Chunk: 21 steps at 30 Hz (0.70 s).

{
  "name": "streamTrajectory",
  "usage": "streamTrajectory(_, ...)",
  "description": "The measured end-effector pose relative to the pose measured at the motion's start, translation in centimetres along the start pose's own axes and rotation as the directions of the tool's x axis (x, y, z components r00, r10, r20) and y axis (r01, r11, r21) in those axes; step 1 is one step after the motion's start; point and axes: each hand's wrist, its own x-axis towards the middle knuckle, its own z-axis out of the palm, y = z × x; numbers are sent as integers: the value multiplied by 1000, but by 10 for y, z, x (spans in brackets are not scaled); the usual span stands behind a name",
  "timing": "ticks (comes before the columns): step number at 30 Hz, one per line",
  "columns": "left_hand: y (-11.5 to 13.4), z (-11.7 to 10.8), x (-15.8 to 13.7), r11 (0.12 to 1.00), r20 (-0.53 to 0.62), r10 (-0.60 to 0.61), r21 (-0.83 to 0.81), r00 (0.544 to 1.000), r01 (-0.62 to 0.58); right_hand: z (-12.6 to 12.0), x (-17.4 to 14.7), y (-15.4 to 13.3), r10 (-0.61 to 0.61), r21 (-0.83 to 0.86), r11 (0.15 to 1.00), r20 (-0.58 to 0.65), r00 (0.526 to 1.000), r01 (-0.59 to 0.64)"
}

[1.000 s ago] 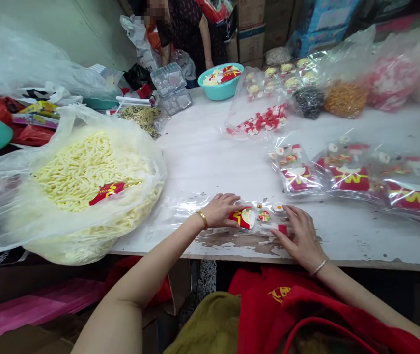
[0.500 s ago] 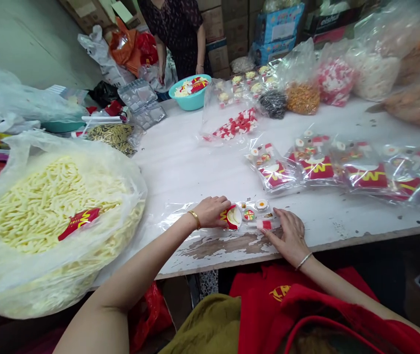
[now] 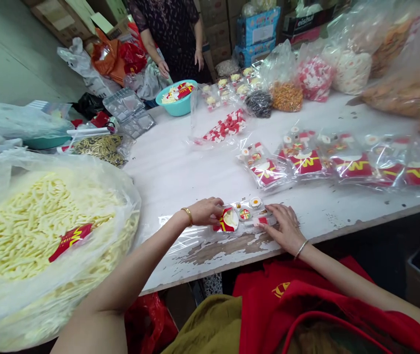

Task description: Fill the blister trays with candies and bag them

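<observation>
A clear plastic bag (image 3: 254, 214) lies flat near the table's front edge. Inside it are a red toy fries carton with a yellow mark (image 3: 228, 220), a small fried-egg piece (image 3: 255, 202), a round colourful piece (image 3: 244, 214) and a red-and-white piece (image 3: 262, 221). My left hand (image 3: 205, 212) is closed over the bag's left part, its curled fingers on the carton's edge. At the other end, my right hand (image 3: 284, 228) grips the bag between thumb and fingers, which bracket its right edge. The undersides of both hands are hidden.
A large bag of pale yellow fries pieces (image 3: 21, 221) stands at left, a red carton on top. Filled packets (image 3: 307, 163) line the right side. Behind are red-and-white pieces (image 3: 226, 125), a turquoise basin (image 3: 176, 108) and several filled bags (image 3: 287, 96). A person (image 3: 173, 39) stands across the table.
The view has shifted slightly. My left fingers have slid a little left along the carton, showing more of it. Across the table, the other person's hands have lifted away from the basin.
</observation>
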Motion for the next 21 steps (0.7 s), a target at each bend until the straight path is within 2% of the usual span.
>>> streamTrajectory(2,-2,-3,-1,986,-9,14,-166,1000,-15,-1,1,-3,10,40,999,0,1000,-10)
streamTrajectory(6,6,-4,6,915,-119,-14,-401,993,-35,-4,3,-12,23,141,990,19,1000,-25)
streamTrajectory(9,22,-2,21,877,-174,-6,-473,985,-78,-7,2,-22,7,205,979,47,999,-16)
streamTrajectory(13,45,0,44,851,-231,76,-492,970,-184,-11,3,-36,-34,268,963,102,994,6)
streamTrajectory(17,56,-1,63,815,-245,32,-555,969,-167,-17,5,-45,-70,335,942,154,986,14)
streamTrajectory(19,57,-1,69,765,-239,13,-623,971,-163,-19,7,-47,-36,397,918,116,993,-13)
streamTrajectory(21,57,0,75,703,-238,5,-690,971,-173,-22,8,-46,66,450,890,33,997,-74)
